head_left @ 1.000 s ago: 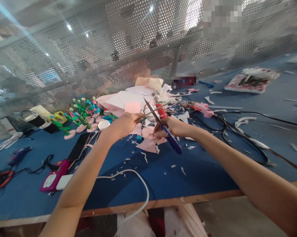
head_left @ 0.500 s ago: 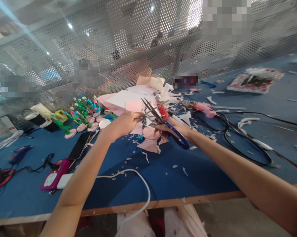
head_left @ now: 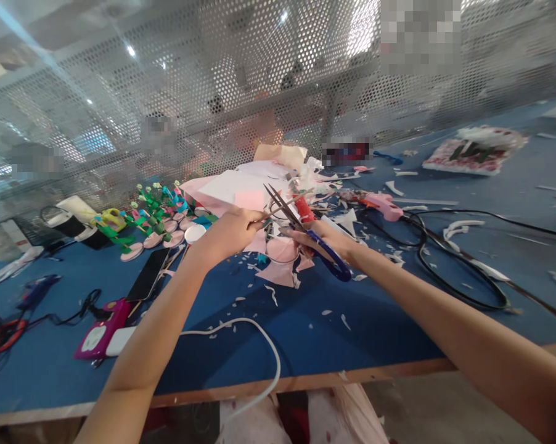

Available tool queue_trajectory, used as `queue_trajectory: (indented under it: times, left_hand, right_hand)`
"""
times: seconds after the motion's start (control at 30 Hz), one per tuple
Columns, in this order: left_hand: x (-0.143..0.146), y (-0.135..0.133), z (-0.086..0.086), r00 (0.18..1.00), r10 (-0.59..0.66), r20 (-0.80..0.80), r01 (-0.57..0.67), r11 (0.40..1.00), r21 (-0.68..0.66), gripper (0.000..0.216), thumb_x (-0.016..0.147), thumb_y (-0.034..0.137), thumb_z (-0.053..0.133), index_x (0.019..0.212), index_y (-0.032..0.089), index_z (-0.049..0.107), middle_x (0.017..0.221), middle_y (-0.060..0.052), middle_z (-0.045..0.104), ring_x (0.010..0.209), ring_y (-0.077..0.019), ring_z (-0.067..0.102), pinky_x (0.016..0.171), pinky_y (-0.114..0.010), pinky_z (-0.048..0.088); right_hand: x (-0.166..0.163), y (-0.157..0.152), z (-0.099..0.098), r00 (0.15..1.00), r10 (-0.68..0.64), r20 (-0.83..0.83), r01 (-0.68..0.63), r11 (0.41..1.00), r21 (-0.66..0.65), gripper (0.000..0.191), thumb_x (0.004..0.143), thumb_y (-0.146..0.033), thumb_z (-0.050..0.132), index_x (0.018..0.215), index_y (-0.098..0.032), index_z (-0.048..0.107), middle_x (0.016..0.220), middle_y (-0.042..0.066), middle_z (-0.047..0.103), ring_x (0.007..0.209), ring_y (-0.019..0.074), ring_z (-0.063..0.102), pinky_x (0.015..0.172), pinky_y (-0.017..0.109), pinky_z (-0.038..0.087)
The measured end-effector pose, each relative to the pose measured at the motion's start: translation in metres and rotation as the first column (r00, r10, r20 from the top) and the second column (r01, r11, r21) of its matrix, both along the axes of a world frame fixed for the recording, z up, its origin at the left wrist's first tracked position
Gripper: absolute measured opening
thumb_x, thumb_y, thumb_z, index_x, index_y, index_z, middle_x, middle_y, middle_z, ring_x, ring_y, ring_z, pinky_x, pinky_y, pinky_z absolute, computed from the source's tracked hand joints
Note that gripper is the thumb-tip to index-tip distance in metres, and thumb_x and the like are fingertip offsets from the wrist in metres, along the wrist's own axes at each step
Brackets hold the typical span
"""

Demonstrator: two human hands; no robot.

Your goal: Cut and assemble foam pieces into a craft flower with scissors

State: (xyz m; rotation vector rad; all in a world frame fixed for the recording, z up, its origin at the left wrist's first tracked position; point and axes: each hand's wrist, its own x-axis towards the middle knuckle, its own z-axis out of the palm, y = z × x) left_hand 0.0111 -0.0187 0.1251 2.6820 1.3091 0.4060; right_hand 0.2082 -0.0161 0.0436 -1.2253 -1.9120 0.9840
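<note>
My right hand (head_left: 322, 235) is closed round a pair of scissors (head_left: 331, 259) with a dark blue handle. The blades point up and to the left, slightly apart. My left hand (head_left: 241, 227) pinches a thin wooden stick (head_left: 271, 213), which runs up to the right and meets the scissor blades. Whether the blades press on the stick, I cannot tell. Below the hands lie pink paper pieces (head_left: 278, 273) and a round pink disc (head_left: 282, 249). A red cylinder (head_left: 304, 208) stands just behind the right hand.
Small paper flowers on round pink bases (head_left: 160, 222) stand at left, near a phone (head_left: 148, 274) and a magenta device (head_left: 101, 330). White paper sheets (head_left: 245, 186) lie behind. At right is a pink glue gun (head_left: 383, 205) with looping black cable. A white cord (head_left: 269, 342) crosses the front; scraps are scattered about.
Very little differs. The scissors' handle has shifted a touch to the left and the view has moved slightly; both hands keep their hold.
</note>
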Motion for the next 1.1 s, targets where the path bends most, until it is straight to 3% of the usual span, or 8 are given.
queue_trajectory:
  times: [0.47,0.67,0.8,0.93,1.1]
  left_hand:
    - [0.003,0.000,-0.002,1.000,-0.002,-0.017,0.001,0.999,-0.042,0.030,0.080,0.015,0.042,0.097,0.011,0.066,0.078,-0.010,0.069,0.066,-0.0141,0.058,0.067,-0.024,0.041]
    - [0.004,-0.002,0.000,1.000,-0.007,0.003,0.007,0.998,-0.066,0.028,0.081,0.015,0.041,0.094,0.012,0.066,0.080,-0.009,0.068,0.068,-0.0136,0.059,0.068,-0.023,0.042]
    - [-0.001,-0.004,0.005,1.000,0.002,0.026,-0.002,1.000,-0.003,0.027,0.081,0.016,0.042,0.093,0.013,0.066,0.083,-0.008,0.068,0.072,-0.0140,0.060,0.070,-0.023,0.042]
    - [-0.003,-0.005,0.007,0.999,0.027,0.021,-0.028,0.999,0.045,0.026,0.081,0.017,0.042,0.091,0.014,0.066,0.082,-0.008,0.068,0.073,-0.0147,0.060,0.071,-0.024,0.042]
    - [0.004,-0.003,-0.001,1.000,0.024,-0.020,-0.024,0.999,-0.022,0.027,0.080,0.014,0.042,0.090,0.012,0.067,0.077,-0.009,0.068,0.068,-0.0146,0.059,0.067,-0.024,0.042]
  right_hand:
    - [-0.004,-0.008,0.011,0.999,-0.031,0.028,0.029,0.998,0.057,0.044,0.070,-0.060,0.049,0.057,-0.018,0.041,0.049,0.000,0.048,0.047,0.0107,0.046,0.049,0.023,0.035]
    - [-0.005,-0.006,0.010,0.983,-0.101,0.153,0.068,0.976,0.207,0.036,0.076,-0.045,0.046,0.052,-0.019,0.041,0.045,0.000,0.047,0.045,0.0106,0.045,0.048,0.023,0.034]
    - [-0.009,-0.007,0.013,0.969,-0.166,0.186,0.118,0.962,0.245,0.029,0.076,-0.035,0.045,0.052,-0.019,0.042,0.042,0.000,0.047,0.045,0.0118,0.048,0.051,0.023,0.037]
    - [-0.011,-0.007,0.015,0.968,-0.164,0.188,0.123,0.969,0.213,0.033,0.078,-0.040,0.041,0.053,-0.019,0.043,0.041,0.000,0.046,0.043,0.0117,0.048,0.051,0.023,0.038]
    - [-0.006,-0.006,0.012,0.971,-0.134,0.198,0.091,0.973,0.210,0.039,0.075,-0.050,0.046,0.052,-0.019,0.040,0.044,0.000,0.048,0.045,0.0107,0.046,0.047,0.023,0.033]
